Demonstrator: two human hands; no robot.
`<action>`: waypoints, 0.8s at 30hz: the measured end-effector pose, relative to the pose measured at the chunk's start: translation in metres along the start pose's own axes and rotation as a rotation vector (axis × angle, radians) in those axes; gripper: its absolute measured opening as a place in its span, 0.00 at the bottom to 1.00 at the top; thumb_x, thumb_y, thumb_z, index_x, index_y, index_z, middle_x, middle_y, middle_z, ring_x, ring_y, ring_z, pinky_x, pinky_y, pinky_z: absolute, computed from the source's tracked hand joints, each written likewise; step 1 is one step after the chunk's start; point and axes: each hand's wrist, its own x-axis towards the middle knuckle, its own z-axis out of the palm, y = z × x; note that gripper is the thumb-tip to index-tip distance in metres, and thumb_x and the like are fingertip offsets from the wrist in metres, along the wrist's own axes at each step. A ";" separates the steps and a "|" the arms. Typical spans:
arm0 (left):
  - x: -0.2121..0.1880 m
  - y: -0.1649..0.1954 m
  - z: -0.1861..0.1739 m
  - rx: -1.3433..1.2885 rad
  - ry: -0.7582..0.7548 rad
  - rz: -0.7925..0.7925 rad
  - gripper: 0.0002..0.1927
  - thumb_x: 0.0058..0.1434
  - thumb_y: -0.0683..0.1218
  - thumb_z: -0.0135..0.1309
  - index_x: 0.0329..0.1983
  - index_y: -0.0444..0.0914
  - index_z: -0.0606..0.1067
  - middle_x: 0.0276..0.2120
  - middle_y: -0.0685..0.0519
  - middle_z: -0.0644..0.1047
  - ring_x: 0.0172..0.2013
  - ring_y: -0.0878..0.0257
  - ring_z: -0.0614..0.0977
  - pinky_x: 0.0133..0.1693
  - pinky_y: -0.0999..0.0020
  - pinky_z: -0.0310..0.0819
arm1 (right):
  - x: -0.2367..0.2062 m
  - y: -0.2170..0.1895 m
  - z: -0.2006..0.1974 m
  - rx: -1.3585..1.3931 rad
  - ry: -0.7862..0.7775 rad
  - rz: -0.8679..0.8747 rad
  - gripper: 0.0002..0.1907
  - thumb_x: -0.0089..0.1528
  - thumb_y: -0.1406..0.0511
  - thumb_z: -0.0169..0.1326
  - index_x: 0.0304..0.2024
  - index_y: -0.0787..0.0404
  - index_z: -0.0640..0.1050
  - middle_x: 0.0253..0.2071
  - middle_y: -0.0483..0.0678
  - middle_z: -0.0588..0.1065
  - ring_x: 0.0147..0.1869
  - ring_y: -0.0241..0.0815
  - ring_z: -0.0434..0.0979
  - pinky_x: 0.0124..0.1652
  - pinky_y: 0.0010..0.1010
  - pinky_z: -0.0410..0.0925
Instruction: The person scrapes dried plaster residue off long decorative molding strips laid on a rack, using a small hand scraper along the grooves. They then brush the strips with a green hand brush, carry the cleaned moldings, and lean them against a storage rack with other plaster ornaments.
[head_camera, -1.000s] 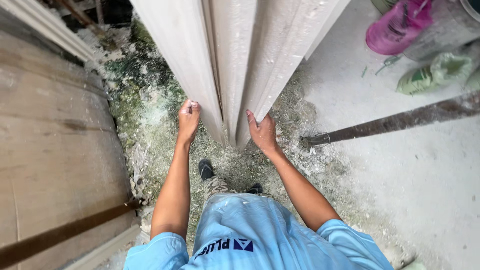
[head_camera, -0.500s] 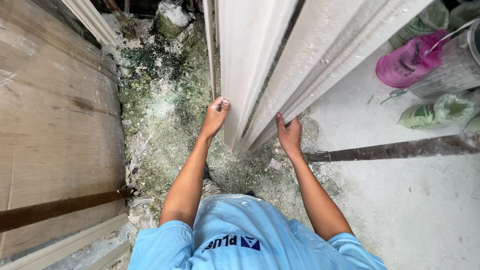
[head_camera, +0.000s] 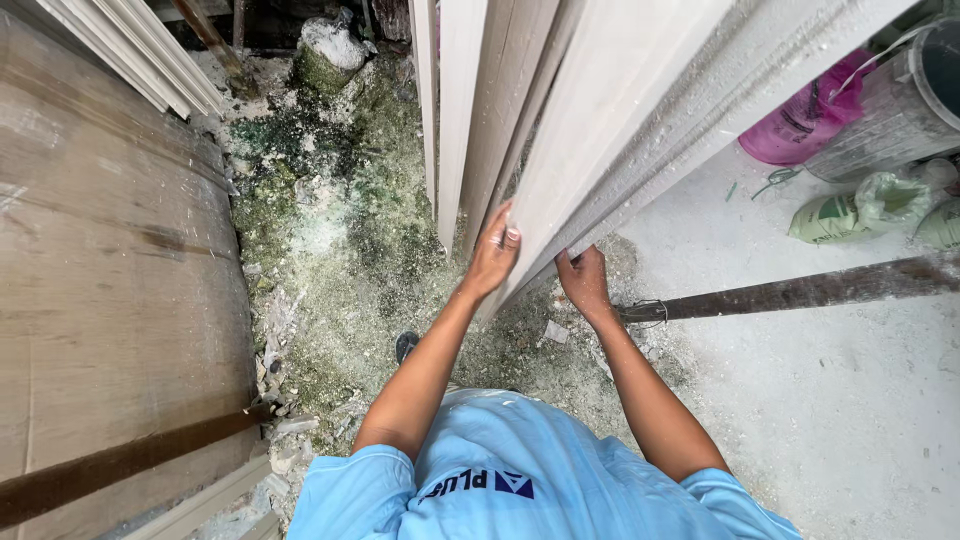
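The ground (head_camera: 330, 260) through the middle of the frame was rough and littered with pale debris, greenish grit and dust, giving way at the right to a smoother grey concrete floor (head_camera: 850, 400). A broad wooden board (head_camera: 110, 290) filled the left side, with a dark brown bar (head_camera: 120, 465) crossing its lower corner.

From the top centre, a bundle of long pale panels (head_camera: 590, 130) ran steeply down toward the person, its lower end resting near the debris at mid-frame. The left hand (head_camera: 493, 255) lay against the left edge of the nearest panel, fingers (head_camera: 510, 235) together and pressed flat on its face. The right hand (head_camera: 583, 280) gripped the lower right edge of the same bundle, fingers curled around it from below.

A second dark bar (head_camera: 800, 290) reached in from the right edge, ending just beside the right hand. In the upper right stood a pink container (head_camera: 800, 120), a grey bucket (head_camera: 900, 110) and a green sack (head_camera: 860, 210). More pale strips (head_camera: 130, 50) leaned at the upper left. The person's light blue shirt (head_camera: 530, 480) filled the bottom.
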 end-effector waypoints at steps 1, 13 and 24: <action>-0.001 -0.002 0.001 0.010 -0.003 0.045 0.52 0.66 0.80 0.29 0.77 0.38 0.58 0.71 0.36 0.62 0.70 0.39 0.64 0.67 0.45 0.54 | -0.001 0.001 -0.001 -0.015 -0.034 0.036 0.07 0.69 0.69 0.54 0.43 0.70 0.77 0.32 0.54 0.80 0.33 0.40 0.78 0.33 0.32 0.69; -0.006 -0.005 -0.016 0.044 -0.235 0.116 0.50 0.63 0.79 0.34 0.73 0.39 0.64 0.62 0.38 0.73 0.62 0.45 0.72 0.63 0.48 0.64 | 0.074 -0.016 -0.018 0.755 -0.354 0.026 0.38 0.68 0.47 0.43 0.66 0.72 0.65 0.61 0.69 0.71 0.63 0.61 0.74 0.64 0.54 0.67; 0.044 0.034 -0.082 0.192 0.353 0.100 0.30 0.73 0.55 0.48 0.71 0.34 0.62 0.62 0.36 0.71 0.61 0.50 0.75 0.60 0.49 0.73 | 0.085 -0.047 -0.007 0.935 -0.862 0.234 0.38 0.78 0.52 0.28 0.55 0.84 0.74 0.25 0.58 0.75 0.35 0.51 0.77 0.65 0.43 0.68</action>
